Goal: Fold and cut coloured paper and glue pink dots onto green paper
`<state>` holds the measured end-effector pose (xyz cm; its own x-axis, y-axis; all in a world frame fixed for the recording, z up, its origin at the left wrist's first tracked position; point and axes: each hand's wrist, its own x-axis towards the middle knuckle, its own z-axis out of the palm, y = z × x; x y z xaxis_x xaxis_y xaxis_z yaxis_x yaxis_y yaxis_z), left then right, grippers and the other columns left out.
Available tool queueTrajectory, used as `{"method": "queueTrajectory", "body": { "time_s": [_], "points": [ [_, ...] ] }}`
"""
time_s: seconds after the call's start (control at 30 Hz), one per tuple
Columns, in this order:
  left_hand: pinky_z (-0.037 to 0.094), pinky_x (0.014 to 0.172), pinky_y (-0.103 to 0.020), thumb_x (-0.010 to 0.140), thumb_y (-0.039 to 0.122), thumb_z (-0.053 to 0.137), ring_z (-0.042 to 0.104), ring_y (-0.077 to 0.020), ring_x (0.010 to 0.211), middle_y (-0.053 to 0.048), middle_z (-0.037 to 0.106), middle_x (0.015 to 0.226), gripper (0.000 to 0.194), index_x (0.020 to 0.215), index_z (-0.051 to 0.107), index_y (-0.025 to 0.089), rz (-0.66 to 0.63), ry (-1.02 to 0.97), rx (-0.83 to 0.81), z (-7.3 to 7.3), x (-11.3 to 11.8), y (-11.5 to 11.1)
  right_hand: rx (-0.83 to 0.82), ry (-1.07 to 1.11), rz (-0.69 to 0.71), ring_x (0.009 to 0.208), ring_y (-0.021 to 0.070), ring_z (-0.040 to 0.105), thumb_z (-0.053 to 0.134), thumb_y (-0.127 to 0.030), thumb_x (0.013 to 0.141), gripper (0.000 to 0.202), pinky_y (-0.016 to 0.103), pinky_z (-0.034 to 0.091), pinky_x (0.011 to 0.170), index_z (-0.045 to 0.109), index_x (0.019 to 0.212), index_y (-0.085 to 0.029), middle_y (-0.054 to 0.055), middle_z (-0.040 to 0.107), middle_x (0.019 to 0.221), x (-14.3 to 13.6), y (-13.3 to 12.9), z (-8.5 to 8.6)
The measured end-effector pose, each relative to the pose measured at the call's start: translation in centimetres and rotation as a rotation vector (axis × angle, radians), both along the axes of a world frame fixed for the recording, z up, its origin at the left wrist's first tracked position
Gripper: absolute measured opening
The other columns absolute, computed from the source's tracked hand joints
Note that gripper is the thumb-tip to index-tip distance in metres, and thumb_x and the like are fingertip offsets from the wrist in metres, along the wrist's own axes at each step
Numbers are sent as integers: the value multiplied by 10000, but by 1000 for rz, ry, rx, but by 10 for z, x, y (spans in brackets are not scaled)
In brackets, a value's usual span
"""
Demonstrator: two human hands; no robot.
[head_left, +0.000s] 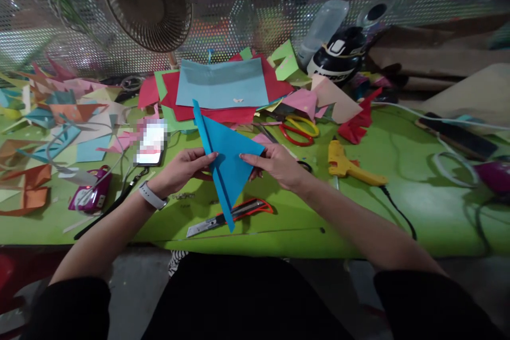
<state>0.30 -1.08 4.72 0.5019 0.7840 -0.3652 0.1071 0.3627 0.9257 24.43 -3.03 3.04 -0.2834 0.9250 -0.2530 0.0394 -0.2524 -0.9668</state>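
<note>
A folded blue sheet of paper [230, 156] is held up between my two hands, above the green table. It has a triangular shape with a narrow folded strip along its left edge. My left hand [191, 163] pinches that strip at its middle, thumb on top and fingers behind. At the triangle's right corner, my right hand [277, 164] grips the paper with the thumb over it; the fingertips behind are partly hidden. Below the paper lies a box cutter [255, 207] with an orange-edged handle, partly covered by the strip's lower end.
Stacked coloured sheets [223, 85] lie beyond my hands. Scissors [298, 130] and a yellow glue gun [350, 164] sit to the right. A phone [151, 143], a purple power strip [91, 191] and paper scraps [64, 111] are left. A fan [149, 5] stands behind.
</note>
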Motion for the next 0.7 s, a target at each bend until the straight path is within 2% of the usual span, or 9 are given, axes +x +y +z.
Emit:
{"method": "queueTrajectory", "body": {
  "time_s": [0.1,0.17,0.23,0.33,0.4,0.47,0.57,0.63,0.7],
  "points": [
    [562,660,-225,691,510,865,614,-88,665,17,683,776,381,822,720,183,128,-33,59,-7,1,3,-21,70,-38,525,112,596,857,-594,586,481,264,495,520,623,711,-193,-16,668,642,-3,-1,-3],
    [550,625,-217,693,496,866,600,-87,645,20,665,759,377,842,720,183,177,-43,74,-11,2,3,-18,122,-49,543,111,595,860,-570,601,461,264,500,523,636,725,-187,-15,672,660,-4,0,-6],
    [535,590,-212,724,474,853,587,-89,617,29,647,719,431,1036,725,205,214,-65,108,-15,2,2,-6,160,-49,543,109,589,866,-549,616,442,259,485,506,645,727,-183,-17,664,652,-5,0,-10],
    [506,549,-198,797,397,821,525,-82,534,84,539,571,676,1406,556,270,241,-86,220,-18,0,0,7,199,-60,515,98,572,872,-542,631,427,244,454,476,645,702,-187,-36,631,608,-6,0,-14],
    [499,541,-195,830,351,801,486,-80,504,105,473,519,724,1479,485,295,244,-73,310,-18,-3,-1,21,211,-66,507,93,577,871,-546,640,421,240,456,479,663,712,-186,-38,638,610,-7,-1,-15],
    [508,550,-196,858,351,773,500,-78,530,76,533,565,576,1401,587,294,249,-53,381,-19,-5,-1,38,202,-51,514,98,598,861,-551,660,414,240,463,495,685,726,-182,-24,666,620,-8,-2,-16],
    [535,571,-202,877,383,749,571,-87,622,-2,679,766,321,1173,751,258,221,-41,453,-20,-9,-1,57,168,-28,512,108,613,825,-575,709,419,238,449,490,686,702,-180,-4,678,589,-8,-4,-18],
    [556,582,-211,868,374,759,599,-98,638,-11,695,792,346,1194,744,258,180,-36,514,-19,-10,-1,79,147,-45,496,104,595,802,-589,735,423,234,427,464,682,688,-186,-6,665,566,-6,-5,-18],
    [583,603,-219,854,347,780,617,-98,621,-3,712,815,531,1361,633,287,157,-19,603,-16,-11,-2,141,116,-53,472,94,557,789,-571,766,406,234,418,440,681,658,-195,-16,641,549,-3,-6,-13]
  ]
}}
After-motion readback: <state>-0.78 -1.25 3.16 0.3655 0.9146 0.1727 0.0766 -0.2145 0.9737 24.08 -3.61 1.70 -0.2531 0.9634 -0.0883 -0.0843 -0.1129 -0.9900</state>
